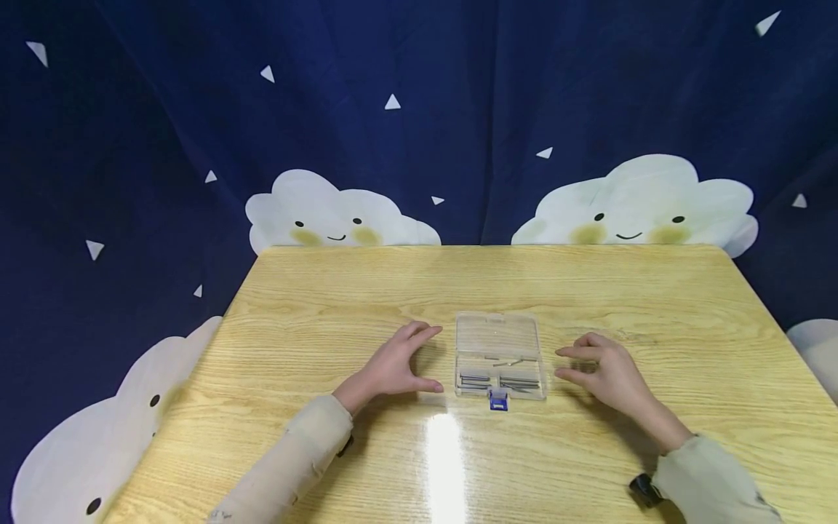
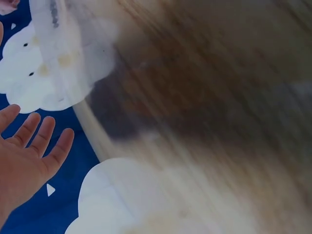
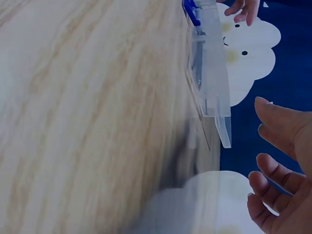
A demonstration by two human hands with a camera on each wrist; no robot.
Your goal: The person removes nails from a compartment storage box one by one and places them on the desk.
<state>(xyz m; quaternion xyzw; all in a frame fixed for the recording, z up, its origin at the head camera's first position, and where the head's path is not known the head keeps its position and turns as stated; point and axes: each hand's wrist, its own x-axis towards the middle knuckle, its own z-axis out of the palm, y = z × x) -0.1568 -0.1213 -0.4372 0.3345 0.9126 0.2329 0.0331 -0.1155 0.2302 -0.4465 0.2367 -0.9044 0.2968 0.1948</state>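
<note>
Nearest the camera: two pale beige cloth sleeves (image 1: 288, 451), one per side, reaching in over the yellow-brown wood-grain table (image 1: 314, 284); small black device (image 1: 645, 490) under the right cuff.

Item: clear plastic rectangular box (image 1: 532, 395), approx. midway btwn the table's left and right edges, well short of its far edge. Clear plastic hinged lid (image 1: 496, 335) laid back twd far edge; whether it touches the table, can't tell. Blue plastic latch (image 1: 498, 401) juts out on the near side, unfastened. Contents: slim grey metal rods (image 1: 520, 382) in left and right near comp'ts, plus a few askew nr the hinge (screws or pins, too small to call).

Grip: left hand (image 1: 393, 364) empty, thumb and fingers parted, just beside the box's left edge. Right hand (image 1: 609, 371) likewise empty, fingers lightly bent, just off its right edge. No contact seen, either side.

Risks, in my judgement:
1. Box looks light; a one-sided push could slide or tip it, spilling loose rods.
2. If the lid were swung over, an askew rod could jam at the hinge, stopping it seating.
3. Latch forced out of line could crack.
4. Clear walls on pale wood: edges easily misjudged, so a fingertip could catch the lid.
</note>
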